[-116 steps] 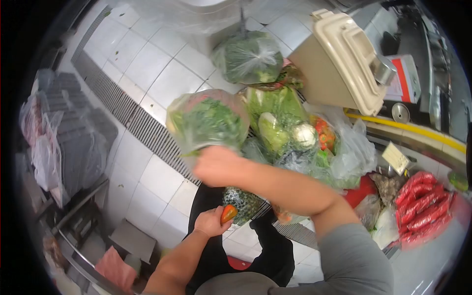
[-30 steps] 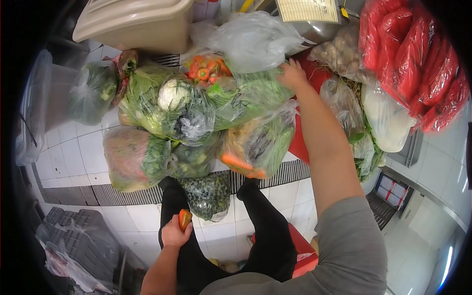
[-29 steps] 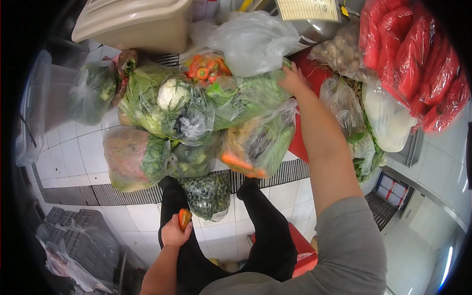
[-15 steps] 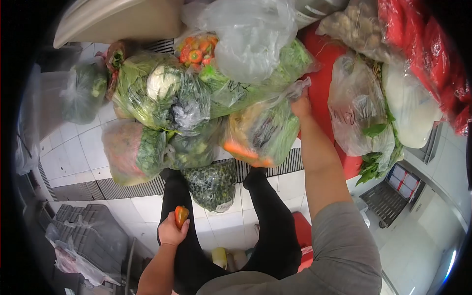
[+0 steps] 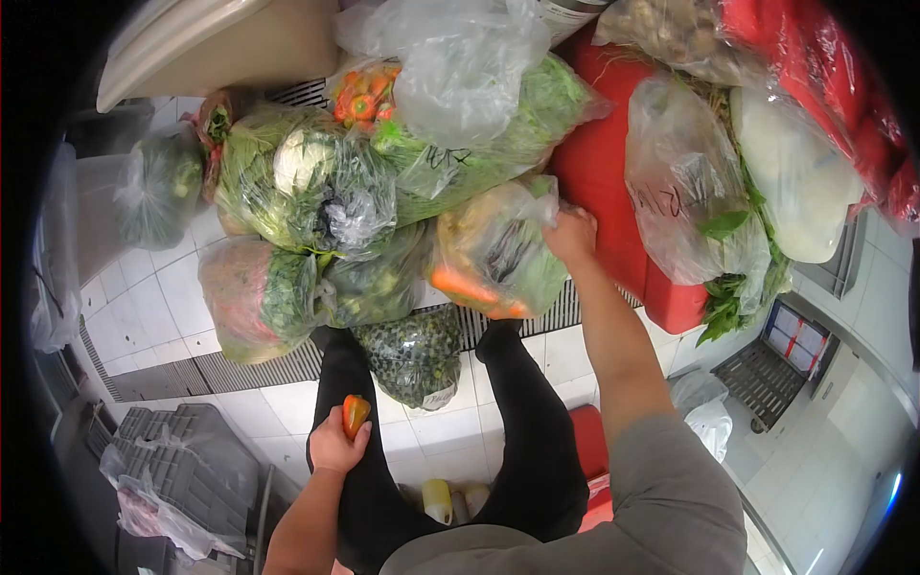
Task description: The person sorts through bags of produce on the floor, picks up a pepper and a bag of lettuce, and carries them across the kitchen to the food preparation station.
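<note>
My left hand [image 5: 339, 443] is wrapped round an orange bell pepper [image 5: 356, 414] with greenish patches, held above my left thigh. My right hand [image 5: 572, 236] grips the edge of a clear plastic bag [image 5: 498, 251] of mixed vegetables, where carrots [image 5: 479, 292] show along the near side. Just left of that bag lies a bag of green vegetables [image 5: 376, 280]. A bag with a white cauliflower [image 5: 305, 163] sits farther back. Between my feet rests a bag of small dark-green leaves or pieces [image 5: 412, 356] that I cannot make out exactly.
A red container [image 5: 599, 144] stands on the right, beside a clear bag with writing [image 5: 685, 182]. Behind are a bag of orange-red peppers [image 5: 364, 96] and a beige bin [image 5: 220, 43]. Grey crates [image 5: 187, 450] stand at lower left. A drain grate [image 5: 259, 369] crosses the tiled floor.
My right hand has come down and slightly left, and the top of the vegetable bag has come lower with it. My left hand still holds the bell pepper, almost unmoved.
</note>
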### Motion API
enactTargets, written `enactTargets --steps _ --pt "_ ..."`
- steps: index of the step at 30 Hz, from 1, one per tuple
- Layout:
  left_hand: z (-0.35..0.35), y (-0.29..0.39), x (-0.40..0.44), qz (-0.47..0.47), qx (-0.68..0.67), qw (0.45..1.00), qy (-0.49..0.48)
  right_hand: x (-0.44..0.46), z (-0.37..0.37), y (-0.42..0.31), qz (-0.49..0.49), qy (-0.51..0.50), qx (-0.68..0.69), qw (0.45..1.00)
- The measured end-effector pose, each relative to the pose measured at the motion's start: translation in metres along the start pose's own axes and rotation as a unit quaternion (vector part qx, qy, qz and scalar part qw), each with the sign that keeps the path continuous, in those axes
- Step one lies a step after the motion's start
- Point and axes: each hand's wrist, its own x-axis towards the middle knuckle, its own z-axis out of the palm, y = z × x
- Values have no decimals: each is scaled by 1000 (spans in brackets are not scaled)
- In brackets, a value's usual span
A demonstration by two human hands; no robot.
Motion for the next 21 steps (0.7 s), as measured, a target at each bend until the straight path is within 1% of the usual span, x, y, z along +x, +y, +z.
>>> enactTargets --steps 1,3,5,7,9,10,11,13,15,16,18,20,21 --pt "1 0 -1 5 6 1000 0 -15 -1 -2 -2 20 -8 1000" --pt "1 2 -1 6 5 1000 -2 -53 1 -12 -45 101 -19 994" --pt "3 3 -2 5 6 1000 -7 -102 -32 -38 -72 0 -17 997" --pt "7 2 -4 17 5 1000 4 -159 -33 -60 -52 -51 2 997" --pt "10 -1 -6 16 12 1000 -7 -218 -42 -85 -77 -87 24 993" --pt "13 -2 -7 11 17 1000 -13 -245 -38 -92 -89 -139 31 986" --pt "15 -3 -9 11 22 999 -22 -269 -33 -99 -101 -191 40 976" --pt "18 -6 -11 16 22 1000 -2 -309 -19 -118 -105 -294 80 947" --pt "19 -6 -12 6 27 999 -19 -339 -11 -139 -102 -412 134 896" --pt "19 -5 -14 3 24 1000 -17 -357 0 -150 -94 -417 138 893" --pt "20 -3 -15 -1 25 1000 -17 -382 38 -166 -127 -473 182 853" --pt "21 -2 -17 -15 19 1000 -18 -394 77 -173 -123 -482 181 849" --pt "23 -3 -18 -15 24 999 -21 -397 85 -175 -121 -489 176 846"
